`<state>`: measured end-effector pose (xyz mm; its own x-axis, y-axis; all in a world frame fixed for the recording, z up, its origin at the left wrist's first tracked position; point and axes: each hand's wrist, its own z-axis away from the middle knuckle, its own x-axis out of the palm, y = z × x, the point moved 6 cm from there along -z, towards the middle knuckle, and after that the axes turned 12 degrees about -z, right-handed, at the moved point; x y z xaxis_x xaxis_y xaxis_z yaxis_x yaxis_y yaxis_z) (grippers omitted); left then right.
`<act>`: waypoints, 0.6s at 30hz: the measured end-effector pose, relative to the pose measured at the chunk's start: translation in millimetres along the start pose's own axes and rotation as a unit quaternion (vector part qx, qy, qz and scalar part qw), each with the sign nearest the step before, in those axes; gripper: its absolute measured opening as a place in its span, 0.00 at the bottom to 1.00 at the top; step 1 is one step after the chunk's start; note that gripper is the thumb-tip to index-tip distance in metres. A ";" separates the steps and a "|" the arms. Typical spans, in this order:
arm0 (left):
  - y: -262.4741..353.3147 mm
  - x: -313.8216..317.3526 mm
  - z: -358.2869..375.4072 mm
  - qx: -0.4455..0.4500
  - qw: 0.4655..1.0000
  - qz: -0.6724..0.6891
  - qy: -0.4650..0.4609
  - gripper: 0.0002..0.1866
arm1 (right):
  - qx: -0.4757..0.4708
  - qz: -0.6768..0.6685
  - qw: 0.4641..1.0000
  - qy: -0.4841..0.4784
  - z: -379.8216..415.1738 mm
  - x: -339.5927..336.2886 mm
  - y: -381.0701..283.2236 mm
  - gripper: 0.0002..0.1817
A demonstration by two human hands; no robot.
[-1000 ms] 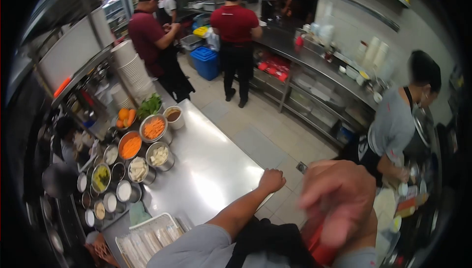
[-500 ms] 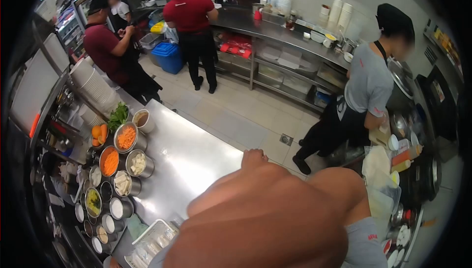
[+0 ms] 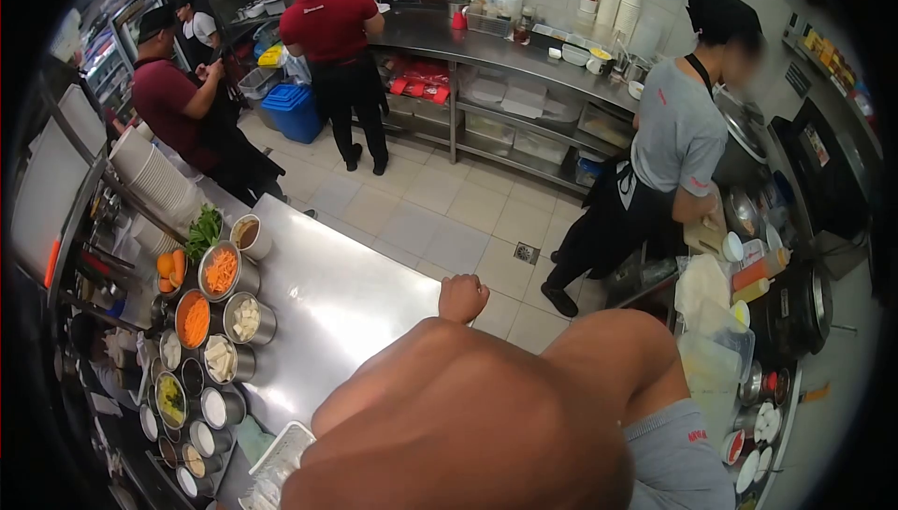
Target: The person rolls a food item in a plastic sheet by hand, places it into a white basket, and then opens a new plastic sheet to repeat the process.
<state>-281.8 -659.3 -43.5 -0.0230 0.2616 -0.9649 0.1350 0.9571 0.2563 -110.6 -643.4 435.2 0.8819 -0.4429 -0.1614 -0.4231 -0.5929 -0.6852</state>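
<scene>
My left hand [image 3: 463, 298] is a closed fist at the near right edge of the steel table [image 3: 346, 313]. No object shows in its fingers. My bare arms [image 3: 449, 416] cross close to the camera and fill the lower middle of the view. By its grey sleeve [image 3: 678, 440], the right arm bends at the elbow. My right hand itself does not show. Left of my arms stands a white tray [image 3: 288, 444] with wrapped contents, partly covered by them. Beyond it are steel pots of shredded carrot [image 3: 221, 271] and of white pieces [image 3: 246, 320].
A person in grey [image 3: 683, 126] works at the right-hand counter, where squeeze bottles [image 3: 762, 271] stand. Two people in red shirts [image 3: 334, 23] are across the aisle, near a blue bin [image 3: 292, 112]. Stacked white containers [image 3: 145, 173] stand at the left. A floor drain [image 3: 527, 254] lies in the aisle.
The whole view has shifted, so the room appears farther left. My fist stays at the table edge. My forearms sit slightly more to the left in the picture.
</scene>
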 end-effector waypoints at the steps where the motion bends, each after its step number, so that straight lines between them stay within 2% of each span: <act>1: -1.2 0.7 0.0 -0.001 1.000 0.000 0.000 0.14 | 0.001 -0.001 1.000 0.001 1.2 1.5 0.8 0.31; 9: -3.8 7.9 -1.6 0.020 0.999 0.022 0.039 0.14 | -0.001 -0.012 1.000 0.014 3.7 5.5 5.7 0.31; 12: -2.5 13.0 -1.1 0.037 0.996 0.043 0.072 0.13 | 0.032 -0.045 0.998 0.016 15.9 5.3 21.9 0.31; 14: 1.9 5.9 0.8 0.032 0.996 0.043 0.071 0.12 | 0.119 -0.068 0.990 0.028 47.1 5.1 53.5 0.30; 16: 4.7 0.5 1.8 0.027 0.998 0.018 0.051 0.13 | 0.213 -0.060 0.973 0.061 96.6 8.8 112.4 0.30; 18: 6.3 -2.0 1.9 0.025 0.999 0.003 0.037 0.12 | 0.343 0.030 0.937 0.056 156.5 6.2 167.8 0.27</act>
<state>-279.0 -654.0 -40.1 -0.0940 0.2784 -0.9559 0.1857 0.9482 0.2579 -143.6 -640.4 208.1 0.8174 -0.5521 -0.1645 -0.2033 -0.0094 -0.9791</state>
